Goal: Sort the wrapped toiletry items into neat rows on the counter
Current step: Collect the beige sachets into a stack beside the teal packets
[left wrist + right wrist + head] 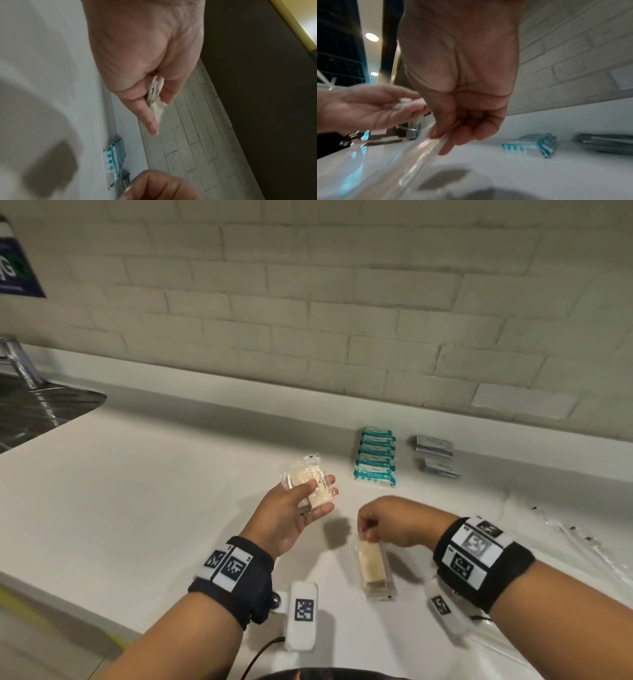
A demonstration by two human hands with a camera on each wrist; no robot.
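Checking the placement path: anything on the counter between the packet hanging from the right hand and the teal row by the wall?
Nothing visible. The right hand pinches the clear-wrapped packet by its top edge; the counter up to the teal packets shows bare. The left hand, holding more clear packets, is off to the side.

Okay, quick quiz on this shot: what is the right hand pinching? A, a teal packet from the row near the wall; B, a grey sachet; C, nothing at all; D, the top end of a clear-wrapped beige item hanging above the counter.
D: the right hand pinches the upper end of the clear-wrapped beige item, while the teal packets and grey sachets lie untouched near the wall.
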